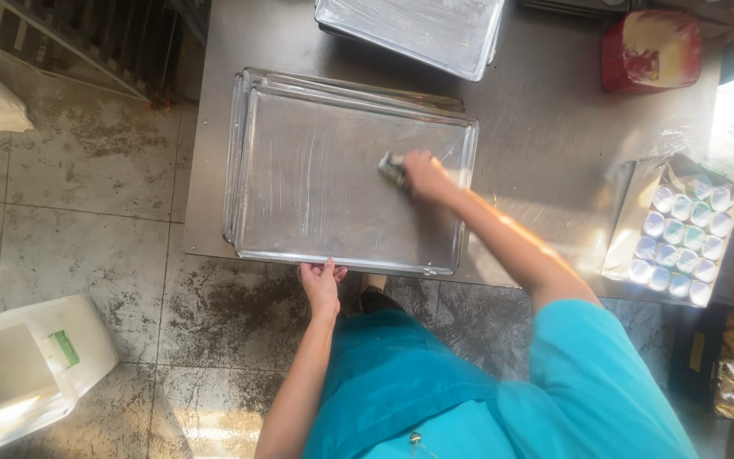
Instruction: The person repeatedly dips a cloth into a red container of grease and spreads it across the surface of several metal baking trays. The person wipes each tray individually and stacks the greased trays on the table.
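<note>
While the left hand (321, 285) gripped the near rim of the top baking tray (299, 187) stacked on the steel table (545, 110), the right hand (425, 176) pinched a small pad (392, 168) against its surface.

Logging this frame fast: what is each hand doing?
Left hand: gripping the tray near edge.
Right hand: closed on a small pad.

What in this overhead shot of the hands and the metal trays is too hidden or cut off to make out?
- Small grey thing under the right hand: mostly covered by the fingers in the head view; its kind is unclear.
- Trays beneath the top tray: only edges show, so the count is unclear.
- Upper tray: cut by the top edge.
- Red tub: its contents are blurred.
- Left hand: fingertips are hidden at the tray's rim.
</note>
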